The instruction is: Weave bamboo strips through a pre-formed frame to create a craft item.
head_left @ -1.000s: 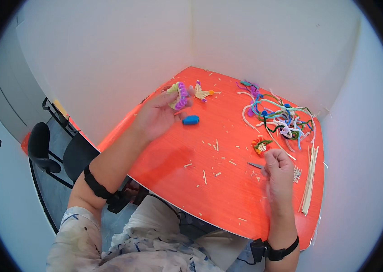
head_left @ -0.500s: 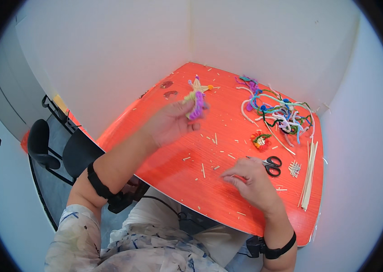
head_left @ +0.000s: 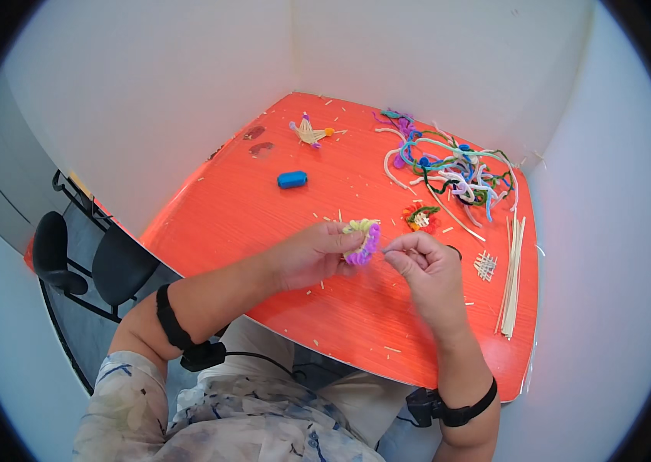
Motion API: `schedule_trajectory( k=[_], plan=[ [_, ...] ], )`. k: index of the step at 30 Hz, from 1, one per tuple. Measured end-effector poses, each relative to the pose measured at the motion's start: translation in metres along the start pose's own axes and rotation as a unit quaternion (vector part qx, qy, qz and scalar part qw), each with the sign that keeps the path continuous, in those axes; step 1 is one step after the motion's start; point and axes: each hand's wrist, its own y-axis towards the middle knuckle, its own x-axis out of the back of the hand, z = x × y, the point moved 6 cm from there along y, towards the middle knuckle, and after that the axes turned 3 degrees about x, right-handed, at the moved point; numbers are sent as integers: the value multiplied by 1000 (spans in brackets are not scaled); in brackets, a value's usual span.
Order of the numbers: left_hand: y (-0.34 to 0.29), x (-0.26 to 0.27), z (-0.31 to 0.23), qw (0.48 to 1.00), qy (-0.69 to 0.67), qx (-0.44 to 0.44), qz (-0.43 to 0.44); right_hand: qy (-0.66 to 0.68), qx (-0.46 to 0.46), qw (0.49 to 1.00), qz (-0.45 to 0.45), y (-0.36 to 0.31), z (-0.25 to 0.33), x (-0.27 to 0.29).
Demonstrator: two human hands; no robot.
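Observation:
Between the thumb and fingers of my left hand [head_left: 318,254] is a small curled piece of fuzzy pipe cleaner [head_left: 362,241], pale yellow-green on one side and purple on the other. Right beside it, my right hand [head_left: 427,276] is closed in a thumb-and-finger pinch, its tips pointing at the purple side. Whatever is in that pinch is too small to name. Scissors lie under the right hand, with only a bit of a black handle [head_left: 456,252] showing. Farther back on the red table rests a small blue block-like object [head_left: 292,179].
A tangle of coloured pipe cleaners [head_left: 456,165] covers the back right. In front of it sit a red-and-green fuzzy ring [head_left: 420,218], a small stick lattice [head_left: 486,266] and a bundle of thin sticks [head_left: 512,281]. A star-shaped stick figure [head_left: 310,135] stands far left; stick scraps are scattered about.
My left hand has come nearer and to the right with the pipe-cleaner piece, up to my right hand. The blue object now shows where that hand was. The whole view has shifted slightly.

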Motion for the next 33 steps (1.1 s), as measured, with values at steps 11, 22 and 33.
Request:
schedule_trajectory(
  k=[11,22,33],
  plan=[
    [-21,28,-22,993,-81,-65,-51,90,23,987,-128,6,-3,28],
    [-78,99,-73,940,-201,-276,-11,135,21,975,-172,10,-7,41],
    [-81,86,-57,947,-213,-232,-62,4,-36,958,-285,11,-16,80]
  ],
)
